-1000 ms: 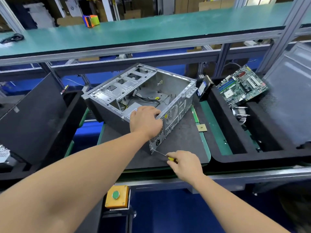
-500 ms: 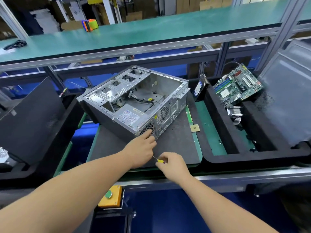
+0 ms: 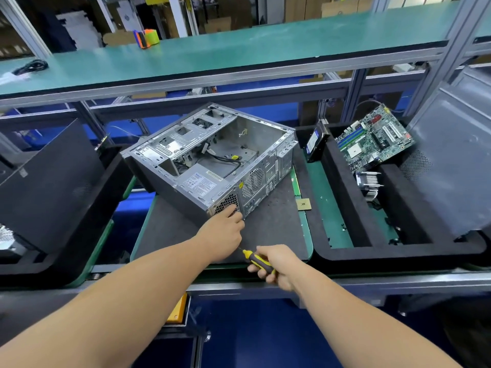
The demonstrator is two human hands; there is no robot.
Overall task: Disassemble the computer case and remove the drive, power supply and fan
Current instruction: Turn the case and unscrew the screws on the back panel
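Note:
An open grey computer case (image 3: 265,144) lies on its side on a dark mat (image 3: 273,229). The power supply (image 3: 198,183) with its white label sits in the case's near corner, and a rear fan grille (image 3: 253,181) shows beside it. My left hand (image 3: 224,231) is at the power supply's mesh vent at the case's near corner, a fingertip touching the mesh. My right hand (image 3: 276,264) grips a yellow and black screwdriver (image 3: 255,258), held just in front of the mat's near edge, its shaft partly hidden by the left hand.
A black foam tray (image 3: 342,248) to the right holds a green motherboard (image 3: 374,140), a heatsink (image 3: 368,183) and a drive (image 3: 314,143) standing on edge. A small chip (image 3: 303,203) lies by the mat. A black side panel (image 3: 50,181) leans on the left tray. A green shelf (image 3: 239,49) runs overhead.
My left hand came off the top of the case and moved down to its near corner vent. My right hand drew the screwdriver back and toward me. The view shifted slightly.

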